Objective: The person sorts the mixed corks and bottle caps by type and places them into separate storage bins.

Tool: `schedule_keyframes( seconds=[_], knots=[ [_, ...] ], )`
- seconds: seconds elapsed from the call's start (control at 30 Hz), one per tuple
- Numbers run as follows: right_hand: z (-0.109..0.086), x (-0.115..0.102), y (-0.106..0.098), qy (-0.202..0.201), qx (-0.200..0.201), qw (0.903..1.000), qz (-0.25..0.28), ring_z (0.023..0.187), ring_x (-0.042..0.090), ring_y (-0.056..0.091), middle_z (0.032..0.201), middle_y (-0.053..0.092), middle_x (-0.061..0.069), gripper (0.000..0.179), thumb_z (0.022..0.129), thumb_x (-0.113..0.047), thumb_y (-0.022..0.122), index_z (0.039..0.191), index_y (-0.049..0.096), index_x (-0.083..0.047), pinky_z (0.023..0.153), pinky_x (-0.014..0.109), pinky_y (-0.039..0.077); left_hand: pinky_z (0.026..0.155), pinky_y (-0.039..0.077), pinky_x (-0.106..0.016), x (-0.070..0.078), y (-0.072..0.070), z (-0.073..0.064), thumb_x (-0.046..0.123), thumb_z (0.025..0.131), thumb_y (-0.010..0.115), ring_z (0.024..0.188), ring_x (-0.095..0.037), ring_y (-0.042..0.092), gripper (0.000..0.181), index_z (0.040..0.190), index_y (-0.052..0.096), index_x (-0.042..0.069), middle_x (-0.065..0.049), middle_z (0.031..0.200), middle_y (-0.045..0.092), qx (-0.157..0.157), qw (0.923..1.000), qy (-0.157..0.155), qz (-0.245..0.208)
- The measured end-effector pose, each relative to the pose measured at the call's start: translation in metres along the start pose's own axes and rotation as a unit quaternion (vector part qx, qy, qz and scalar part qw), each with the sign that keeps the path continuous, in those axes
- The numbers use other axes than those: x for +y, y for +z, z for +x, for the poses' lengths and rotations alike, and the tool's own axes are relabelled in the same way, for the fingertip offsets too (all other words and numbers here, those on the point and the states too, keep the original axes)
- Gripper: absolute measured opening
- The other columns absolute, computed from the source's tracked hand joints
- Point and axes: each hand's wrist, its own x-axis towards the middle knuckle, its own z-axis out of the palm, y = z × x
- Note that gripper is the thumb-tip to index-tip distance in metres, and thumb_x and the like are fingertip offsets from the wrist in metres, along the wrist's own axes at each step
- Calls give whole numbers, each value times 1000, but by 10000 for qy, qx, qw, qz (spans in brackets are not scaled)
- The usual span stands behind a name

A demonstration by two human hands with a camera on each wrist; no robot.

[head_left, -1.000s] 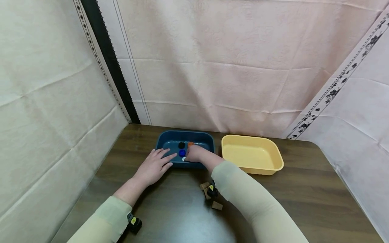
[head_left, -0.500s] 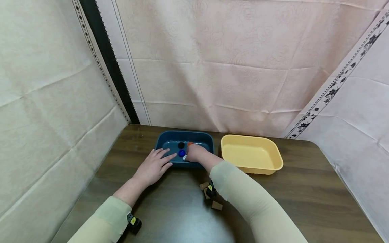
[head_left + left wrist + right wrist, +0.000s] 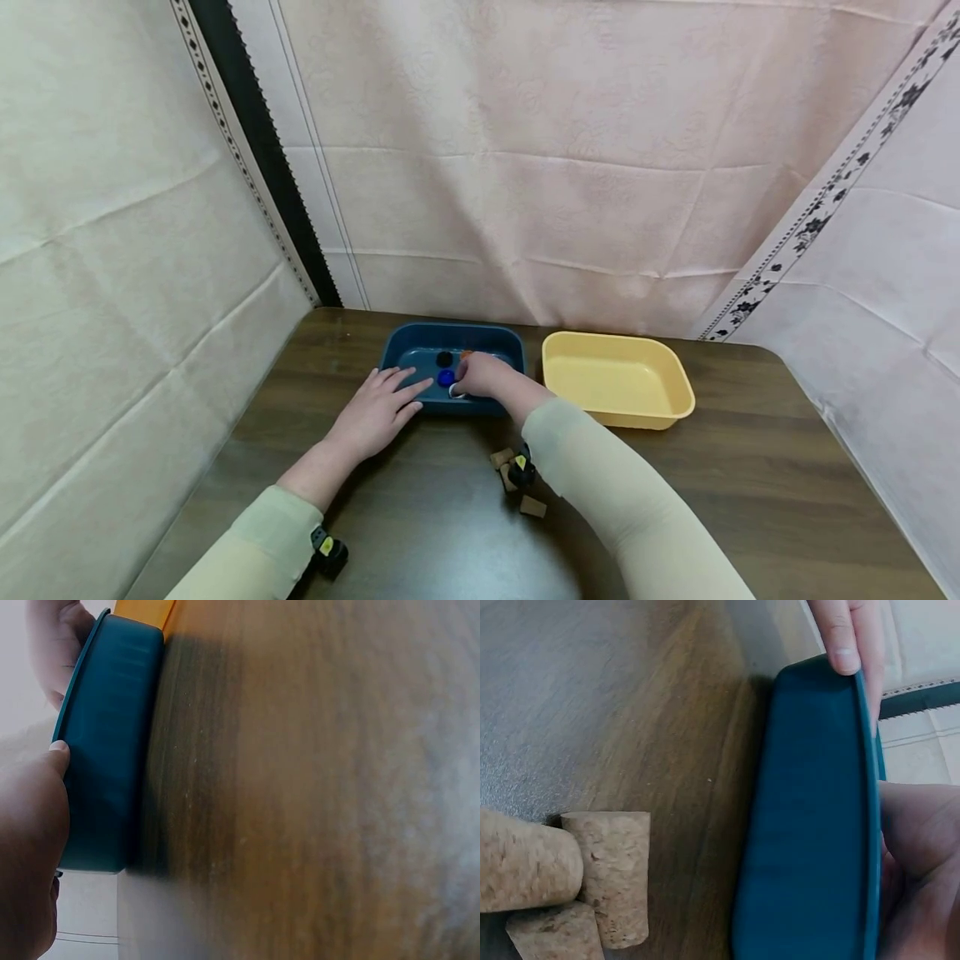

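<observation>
My right hand (image 3: 483, 375) reaches down into the dark blue tray (image 3: 491, 332), fingers curled. It pinches a white round cap (image 3: 453, 391) near the tray's front wall; the fingertips hide part of it. Beside that cap lie a blue cap (image 3: 446, 378) and a black round piece (image 3: 445, 359). An orange piece (image 3: 466, 353) shows partly behind the hand. My left hand (image 3: 377, 412) lies with fingers spread over the tray's left end. Its thumb (image 3: 58, 752) rests on the tray's rim in the left wrist view.
Right of the blue tray stands a yellow tray (image 3: 618, 421). Cork stoppers (image 3: 619, 877) lie on the wooden table (image 3: 420, 517) below my right wrist. Pale cloth (image 3: 585, 208) hangs behind the table and along both sides.
My right hand has shifted slightly within the tray, and the white cap now shows as a thin rim at its fingertips. My left hand stays on the tray's left end.
</observation>
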Motion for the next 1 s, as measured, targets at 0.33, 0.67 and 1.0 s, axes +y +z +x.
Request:
schedule_keyframes(
  seconds=[0.33,0.67,1.0],
  knots=[
    [-13,11,-13,-91,410,9914,1240,86,22,62,100,67,6,28,92,-31,72,114,69,-14,76,35,55,119,15,-58,2,0,-1,44,104,46,144,-35,30,47,150,45,32,-7,156,39,118,9999,78,6],
    [-48,25,-20,-160,917,9746,2035,87,30,63,95,64,8,30,92,-42,70,113,68,-21,69,33,54,118,13,-59,0,6,-1,42,103,51,144,-36,30,48,150,44,34,-7,156,40,127,9999,2,-54],
    [-104,54,-4,-412,1108,9679,2217,70,22,55,78,59,6,30,93,-39,69,115,69,-17,61,30,45,118,15,-60,-4,8,-1,41,103,52,143,-36,31,48,150,46,32,-9,155,41,214,9996,144,70]
  ],
)
